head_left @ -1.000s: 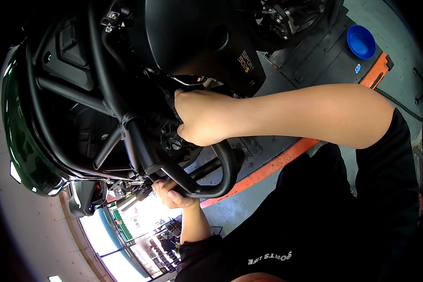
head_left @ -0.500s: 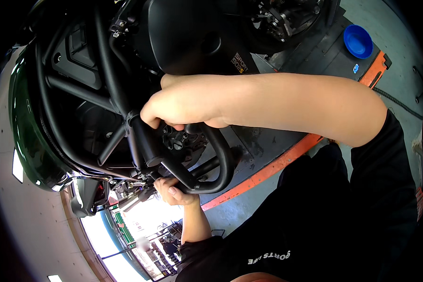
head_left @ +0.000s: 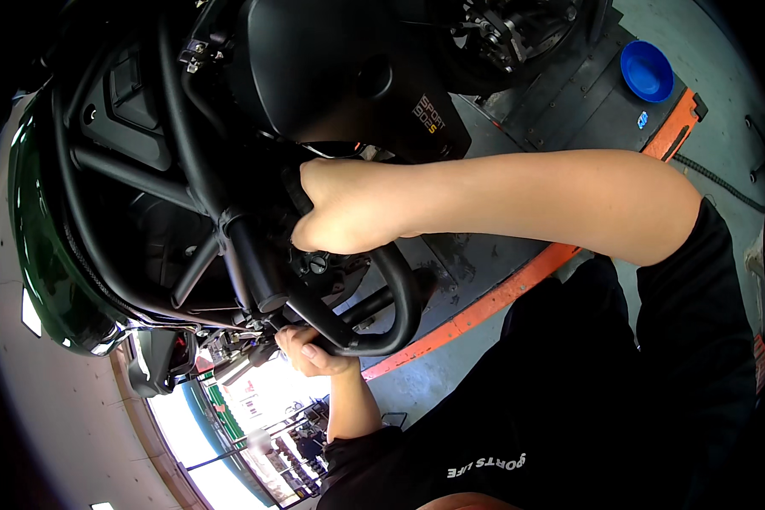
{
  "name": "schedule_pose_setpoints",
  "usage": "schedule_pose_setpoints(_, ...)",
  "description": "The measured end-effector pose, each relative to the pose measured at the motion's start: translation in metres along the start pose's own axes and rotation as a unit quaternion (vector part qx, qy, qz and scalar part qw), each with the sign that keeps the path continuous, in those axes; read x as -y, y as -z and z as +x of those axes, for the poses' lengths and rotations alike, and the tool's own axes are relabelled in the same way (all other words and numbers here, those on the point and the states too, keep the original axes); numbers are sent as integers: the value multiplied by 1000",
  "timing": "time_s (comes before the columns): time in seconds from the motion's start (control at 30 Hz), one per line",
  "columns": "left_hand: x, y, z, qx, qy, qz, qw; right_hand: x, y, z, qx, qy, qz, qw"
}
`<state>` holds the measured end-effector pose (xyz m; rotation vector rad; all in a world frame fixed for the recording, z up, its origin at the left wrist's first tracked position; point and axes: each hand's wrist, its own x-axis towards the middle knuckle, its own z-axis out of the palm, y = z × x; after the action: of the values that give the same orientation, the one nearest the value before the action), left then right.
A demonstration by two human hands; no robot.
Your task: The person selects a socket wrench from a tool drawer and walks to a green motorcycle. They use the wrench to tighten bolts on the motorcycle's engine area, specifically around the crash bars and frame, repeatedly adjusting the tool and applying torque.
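A black tubular crash bar (head_left: 410, 293) loops out from the side of a motorcycle, next to thicker black frame tubes (head_left: 251, 255). My left hand (head_left: 312, 350) is closed at the bar's lower end, with the thumb lying along it and the other fingers partly hidden. Above the loop, my right hand (head_left: 340, 206) is curled into a fist, back of the hand toward me. A short dark curved piece (head_left: 295, 189) shows at its far side; what the fingers hold is hidden. Behind the fist are the engine parts (head_left: 317, 265), mostly in shadow.
A large black cover (head_left: 331, 76) stands just beyond my right hand. Dark green bodywork (head_left: 38, 229) curves along the left. The motorcycle stands on a dark lift platform (head_left: 459, 263) with an orange edge (head_left: 476, 316). A blue bowl (head_left: 647, 71) sits near the platform's far right corner.
My right hand has shifted slightly right and nearer, turning so its fingers are tucked from view. My left hand keeps its grip. The whole view has shifted a little.
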<state>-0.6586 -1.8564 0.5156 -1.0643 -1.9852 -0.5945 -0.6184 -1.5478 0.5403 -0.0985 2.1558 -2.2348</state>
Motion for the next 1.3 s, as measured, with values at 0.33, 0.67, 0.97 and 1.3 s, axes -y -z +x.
schedule_pose_setpoints(0.33,1,0,-1,5,5,-10,1000,-4,-9,1,-4,-9,-20,1000)
schedule_pose_setpoints(0.67,2,3,0,4,-3,1,1000,32,8,-9,-35,-20,279,960)
schedule_pose_setpoints(0.97,4,1,-4,2,7,-11,1000,12,5,-10,-1,-11,63,998)
schedule_pose_setpoints(1.3,8,3,-8,23,29,-19,999,-12,-8,3,9,-2,-39,999)
